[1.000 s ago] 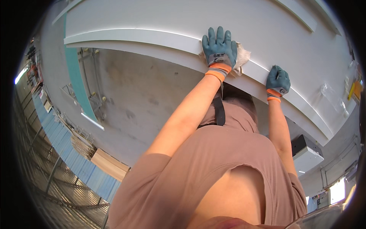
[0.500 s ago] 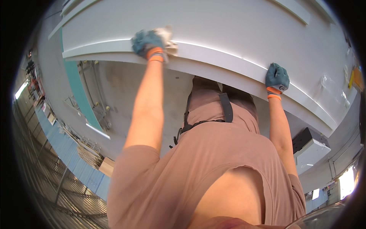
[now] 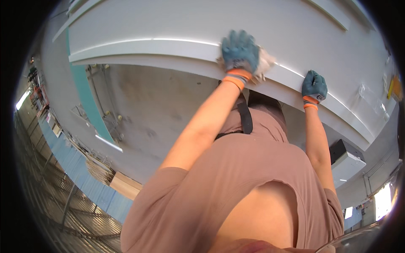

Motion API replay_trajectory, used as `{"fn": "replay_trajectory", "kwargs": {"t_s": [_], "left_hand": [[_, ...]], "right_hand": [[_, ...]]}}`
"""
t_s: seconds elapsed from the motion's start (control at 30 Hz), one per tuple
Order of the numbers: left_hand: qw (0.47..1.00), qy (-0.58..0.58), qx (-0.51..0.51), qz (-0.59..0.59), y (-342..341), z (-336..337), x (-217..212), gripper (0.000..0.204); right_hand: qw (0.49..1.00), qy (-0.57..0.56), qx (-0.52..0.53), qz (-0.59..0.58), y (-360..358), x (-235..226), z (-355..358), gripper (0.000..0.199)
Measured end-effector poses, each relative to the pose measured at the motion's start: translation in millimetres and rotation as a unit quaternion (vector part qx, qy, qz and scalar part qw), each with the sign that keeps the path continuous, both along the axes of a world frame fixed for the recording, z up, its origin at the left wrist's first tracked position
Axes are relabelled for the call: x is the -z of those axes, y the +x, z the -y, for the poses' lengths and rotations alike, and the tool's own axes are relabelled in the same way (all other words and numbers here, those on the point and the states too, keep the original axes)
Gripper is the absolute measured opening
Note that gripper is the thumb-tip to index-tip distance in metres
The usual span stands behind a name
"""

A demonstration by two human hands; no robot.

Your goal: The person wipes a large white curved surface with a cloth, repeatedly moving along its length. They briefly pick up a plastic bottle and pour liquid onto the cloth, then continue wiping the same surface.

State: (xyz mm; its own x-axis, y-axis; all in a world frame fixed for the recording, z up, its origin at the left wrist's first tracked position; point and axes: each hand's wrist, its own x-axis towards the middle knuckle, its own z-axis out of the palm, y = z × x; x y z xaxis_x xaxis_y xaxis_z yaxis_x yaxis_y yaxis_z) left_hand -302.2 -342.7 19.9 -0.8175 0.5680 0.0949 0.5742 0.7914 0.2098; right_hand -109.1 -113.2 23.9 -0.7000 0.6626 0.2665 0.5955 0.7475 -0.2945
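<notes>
A long white strip lies along the near edge of a wide pale work surface. My left hand, in a blue-green glove with an orange cuff, presses a crumpled beige cloth against the middle of this strip. Its fingers reach forward over the cloth, which shows on both sides of the hand. Farther right, my right hand wears a matching glove. Its fingers are curled closed at the strip, and its underside is hidden.
More white strips lie at the far left and far right. Clear plastic wrap and a yellow-orange item sit near the right edge. A white box with a dark top stands below right, and a teal beam runs underneath on the left.
My left hand has slid the cloth rightward along the strip, closer to my right hand. My right hand has shifted slightly right in the picture and stays closed at the strip.
</notes>
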Motion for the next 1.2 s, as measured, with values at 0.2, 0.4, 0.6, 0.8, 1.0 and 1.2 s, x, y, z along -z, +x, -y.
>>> {"fn": "replay_trajectory", "kwargs": {"t_s": [0.2, 0.4, 0.6, 0.8, 1.0, 1.2], "left_hand": [[0.976, -0.090, -0.199, -0.004, -111, 114, 13, 0.051], [0.914, -0.340, -0.213, 0.067, -241, 198, -40, 0.041], [0.966, -0.109, -0.194, -0.134, -230, 261, 43, 0.045], [1.000, 0.003, -0.001, 0.031, -30, 24, -14, 0.055], [0.996, -0.054, 0.004, 0.072, -26, 16, -1, 0.059], [0.970, -0.017, -0.228, -0.087, -169, 175, 18, 0.062]], "right_hand": [[0.999, 0.022, 0.002, 0.025, 6, 4, 0, 0.015], [0.996, 0.026, 0.045, 0.070, 10, 0, 2, 0.014], [0.999, 0.027, 0.024, 0.032, 3, 4, 1, 0.016], [0.999, 0.028, 0.018, 0.039, 3, 3, 1, 0.016], [0.999, 0.011, 0.014, 0.049, 5, 4, 3, 0.017], [0.996, 0.035, -0.019, 0.075, 9, 5, -1, 0.017]]}}
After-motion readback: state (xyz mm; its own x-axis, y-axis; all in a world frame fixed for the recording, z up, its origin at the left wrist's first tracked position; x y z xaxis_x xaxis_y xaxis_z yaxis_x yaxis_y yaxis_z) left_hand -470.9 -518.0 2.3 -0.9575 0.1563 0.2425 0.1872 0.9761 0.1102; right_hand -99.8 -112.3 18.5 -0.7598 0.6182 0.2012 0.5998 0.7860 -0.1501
